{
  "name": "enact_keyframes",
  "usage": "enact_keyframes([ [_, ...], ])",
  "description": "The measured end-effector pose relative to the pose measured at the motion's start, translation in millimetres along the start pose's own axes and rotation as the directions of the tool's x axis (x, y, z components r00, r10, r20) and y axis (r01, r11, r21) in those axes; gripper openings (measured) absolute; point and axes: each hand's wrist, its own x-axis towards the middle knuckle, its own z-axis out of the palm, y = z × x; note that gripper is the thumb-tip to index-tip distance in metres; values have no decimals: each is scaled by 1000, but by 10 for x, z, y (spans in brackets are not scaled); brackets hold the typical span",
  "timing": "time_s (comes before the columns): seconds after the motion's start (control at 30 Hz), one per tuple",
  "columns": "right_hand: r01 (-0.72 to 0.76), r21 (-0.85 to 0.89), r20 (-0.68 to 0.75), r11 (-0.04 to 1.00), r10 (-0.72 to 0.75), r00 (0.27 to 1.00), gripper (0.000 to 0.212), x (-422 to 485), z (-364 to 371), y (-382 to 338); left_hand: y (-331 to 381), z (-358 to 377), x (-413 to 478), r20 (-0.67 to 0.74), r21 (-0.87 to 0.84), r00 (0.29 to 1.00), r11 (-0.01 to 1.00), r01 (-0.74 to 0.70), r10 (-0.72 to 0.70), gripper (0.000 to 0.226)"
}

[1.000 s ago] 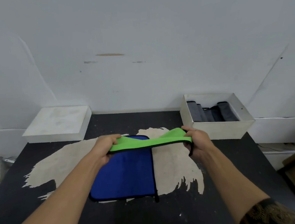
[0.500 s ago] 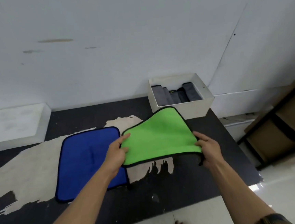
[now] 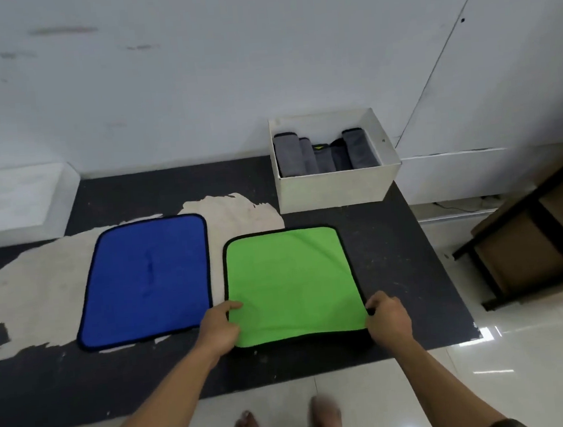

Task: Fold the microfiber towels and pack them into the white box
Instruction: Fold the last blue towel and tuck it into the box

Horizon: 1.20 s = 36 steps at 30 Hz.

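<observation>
Two-handed, pinching green towel (image 3: 289, 280) near corners, left hand (image 3: 220, 327) and right hand (image 3: 388, 316) apart at bench (image 3: 394, 237) front edge; lift evenly, meet far corners, match trim, smooth flat.

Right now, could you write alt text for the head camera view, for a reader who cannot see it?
A person's left hand and right hand hold the near corners of a green towel spread flat on a dark table. A blue towel lies flat to its left, not touching it. Behind, an open white box holds folded grey towels.
</observation>
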Motion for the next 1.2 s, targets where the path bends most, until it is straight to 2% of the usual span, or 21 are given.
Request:
enact_keyframes([
  [0.13,87,-46,-8,995,-87,996,20,37,-6,71,18,208,-82,-51,-22,999,1000,17,-19,57],
  [0.2,127,-63,-1,990,-127,992,16,50,-48,55,24,255,-133,-41,27,999,999,23,-22,65],
  [0.27,148,-120,43,982,-143,989,19,88,-71,41,31,294,-169,-51,97,998,994,48,-43,75],
  [0.37,145,-251,93,957,-125,988,30,123,-96,-20,36,334,-237,-90,186,993,979,87,-71,75],
  [0.47,163,-376,66,912,-150,987,43,140,-96,-102,38,416,-306,-185,378,983,922,83,-13,76],
  [0.53,259,-379,27,888,-269,963,52,207,-79,-214,72,478,-292,-248,556,962,830,45,115,78],
  [0.63,454,-287,98,843,-446,890,67,412,-9,-474,191,508,-152,-172,662,962,748,-47,212,78],
  [0.73,556,-293,255,778,-497,829,80,630,90,-718,216,534,4,-15,710,988,698,-99,156,85],
  [0.9,537,-415,389,735,-391,834,92,855,118,-774,149,560,99,56,768,995,633,-98,86,101],
  [1.07,436,-470,311,768,-318,896,106,882,103,-943,120,546,89,72,771,993,627,-113,91,104],
  [1.13,480,-453,304,751,-377,875,106,885,118,-1061,124,539,85,82,774,993,622,-117,83,103],
  [1.2,559,-427,364,710,-431,826,104,909,133,-1131,130,531,81,91,781,993,613,-121,81,102],
])
